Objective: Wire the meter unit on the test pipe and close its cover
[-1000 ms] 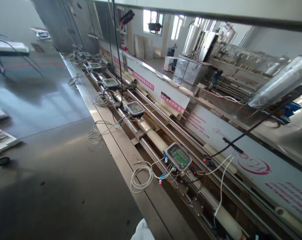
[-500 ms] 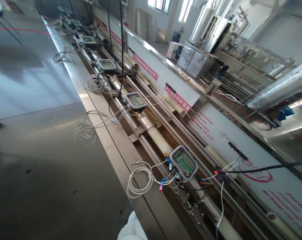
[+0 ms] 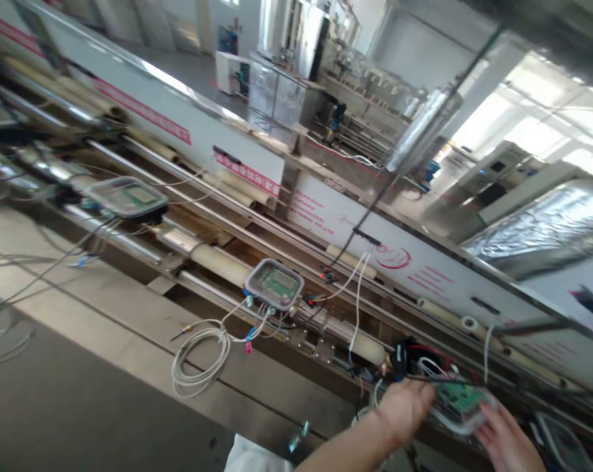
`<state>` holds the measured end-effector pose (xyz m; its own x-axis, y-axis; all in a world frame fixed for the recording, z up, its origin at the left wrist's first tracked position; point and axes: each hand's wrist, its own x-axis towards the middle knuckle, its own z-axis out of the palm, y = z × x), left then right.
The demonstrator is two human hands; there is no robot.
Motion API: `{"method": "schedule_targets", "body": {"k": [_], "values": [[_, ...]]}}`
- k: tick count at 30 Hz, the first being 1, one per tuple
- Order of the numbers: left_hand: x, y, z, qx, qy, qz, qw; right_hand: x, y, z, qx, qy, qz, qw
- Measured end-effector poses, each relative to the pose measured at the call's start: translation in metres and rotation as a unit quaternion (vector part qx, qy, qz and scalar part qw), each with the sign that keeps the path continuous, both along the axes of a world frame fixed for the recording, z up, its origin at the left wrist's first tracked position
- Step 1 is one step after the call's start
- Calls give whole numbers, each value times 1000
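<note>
At the lower right, my right hand (image 3: 508, 432) grips the near right edge of a clear cover (image 3: 460, 425) with a green circuit board (image 3: 458, 396) in it. My left hand (image 3: 405, 408) is closed at the cover's left edge, its fingertips partly hidden. Behind the cover lies an open black housing (image 3: 417, 354), with red and white wires between the two. A similar closed meter box (image 3: 275, 283) with a clear lid sits on the pipe to the left. Below that box a coil of pale cable (image 3: 201, 360) rests on the metal ledge.
Another meter box (image 3: 128, 196) stands farther left along the rails. A lidded box (image 3: 561, 442) is partly visible at the right edge. A black cable (image 3: 392, 187) slants across the view. White printed panels (image 3: 320, 203) line the far side.
The view has swung to the right along the line of pipes. Both my hands have come into view, holding the clear cover with the circuit board.
</note>
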<state>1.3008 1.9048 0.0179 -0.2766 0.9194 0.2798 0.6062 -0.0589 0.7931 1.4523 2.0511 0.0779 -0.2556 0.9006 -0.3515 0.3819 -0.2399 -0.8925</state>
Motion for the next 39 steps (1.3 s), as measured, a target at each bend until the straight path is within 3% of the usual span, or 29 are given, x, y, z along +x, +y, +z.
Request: {"method": "schedule_targets", "body": {"k": [7, 11, 16, 21, 27, 32, 39], "values": [[25, 23, 6, -5, 32, 1, 999, 9, -3, 0, -86, 181, 5, 980], [38, 30, 9, -9, 50, 20, 999, 17, 6, -19, -103, 224, 0, 969], [30, 26, 14, -24, 76, 54, 995, 22, 8, -47, -120, 256, 7, 959], [32, 28, 15, -35, 100, 77, 991, 33, 8, -62, -120, 257, 22, 959], [47, 31, 21, -6, 107, 115, 988, 34, 35, -68, -50, 207, 46, 976], [50, 36, 26, -25, 192, 94, 977, 24, 64, -64, 30, 147, 80, 985], [51, 54, 34, -72, 315, 50, 945, 2, 94, -58, 145, 60, 143, 977]]}}
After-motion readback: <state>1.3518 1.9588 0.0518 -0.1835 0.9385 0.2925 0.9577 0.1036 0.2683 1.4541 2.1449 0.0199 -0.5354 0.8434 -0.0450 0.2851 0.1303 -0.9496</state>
